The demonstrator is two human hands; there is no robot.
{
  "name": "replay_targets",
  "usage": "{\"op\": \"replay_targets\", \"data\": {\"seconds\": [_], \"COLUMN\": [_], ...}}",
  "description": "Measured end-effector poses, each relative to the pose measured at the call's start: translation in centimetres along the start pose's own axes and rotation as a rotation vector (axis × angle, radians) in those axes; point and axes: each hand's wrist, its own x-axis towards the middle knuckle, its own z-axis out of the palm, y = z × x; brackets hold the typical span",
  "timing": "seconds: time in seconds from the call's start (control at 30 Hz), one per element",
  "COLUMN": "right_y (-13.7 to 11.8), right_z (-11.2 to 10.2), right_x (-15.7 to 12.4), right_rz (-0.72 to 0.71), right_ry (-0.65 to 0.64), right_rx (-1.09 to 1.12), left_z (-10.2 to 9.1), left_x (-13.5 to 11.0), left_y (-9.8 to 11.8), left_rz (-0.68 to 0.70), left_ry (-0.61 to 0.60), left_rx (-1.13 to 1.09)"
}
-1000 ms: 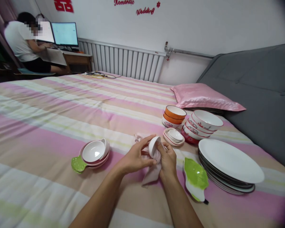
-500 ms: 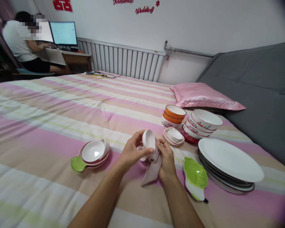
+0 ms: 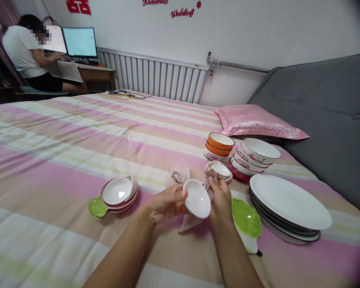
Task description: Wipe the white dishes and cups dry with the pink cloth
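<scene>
My left hand [image 3: 169, 202] grips a small white bowl [image 3: 197, 199] by its left rim, its inside tilted up towards me. My right hand [image 3: 221, 198] is closed on a pale pink cloth [image 3: 209, 182] at the bowl's right side. More of the cloth shows behind and beneath the bowl. Just past my right hand, a small white dish [image 3: 221, 170] sits on a pinkish dish and is partly covered by my fingers. A green and white leaf-shaped dish [image 3: 247, 220] lies right of my right forearm, which hides part of its left edge.
On the striped bed sheet [image 3: 78, 148], small bowls [image 3: 117, 191] with a green-handled dish [image 3: 98, 207] stand left. Orange bowls [image 3: 220, 142], patterned bowls [image 3: 258, 154] and stacked plates [image 3: 291, 200] stand right. Behind are a pink pillow [image 3: 258, 120] and grey headboard [image 3: 324, 88]. A person [image 3: 27, 56] sits far left.
The white bowl has come lower and turned its inside towards me. My right hand has moved right and up, drawing cloth with it, and part of the cloth now spreads behind my left hand.
</scene>
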Motion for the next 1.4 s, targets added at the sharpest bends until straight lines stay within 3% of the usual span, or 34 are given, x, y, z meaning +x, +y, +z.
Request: {"op": "replay_targets", "data": {"seconds": [0.17,0.37,0.5,0.8,1.1,1.3,1.4], "right_y": [-0.8,-2.3,-2.8,-1.9,-1.4,-1.1,-0.9], "right_z": [-0.2,0.2,0.6,0.5,0.4,0.4,0.2], "right_x": [0.4,-0.3,-0.9,-0.9,-0.6,-0.7,-0.4], "right_rz": [-0.036,-0.031,-0.061,-0.128,-0.026,-0.083,-0.136], "right_ry": [-0.017,-0.049,-0.106,-0.174,-0.139,-0.160,-0.147], "right_rx": [0.016,0.043,0.056,0.018,-0.028,-0.047,-0.083], "left_z": [0.3,0.4,0.2,0.2,0.2,0.1,-0.3], "left_x": [-0.3,-0.2,0.2,1.1,1.4,1.2,1.4], "left_y": [-0.1,0.1,-0.1,-0.1,0.1,0.2,0.4], "left_rz": [-0.182,-0.211,-0.110,0.323,0.384,0.640,0.575], "left_ry": [-0.144,-0.103,0.014,0.191,0.308,0.389,0.398], "left_rx": [0.209,0.295,0.224,0.116,0.092,0.187,0.075]}}
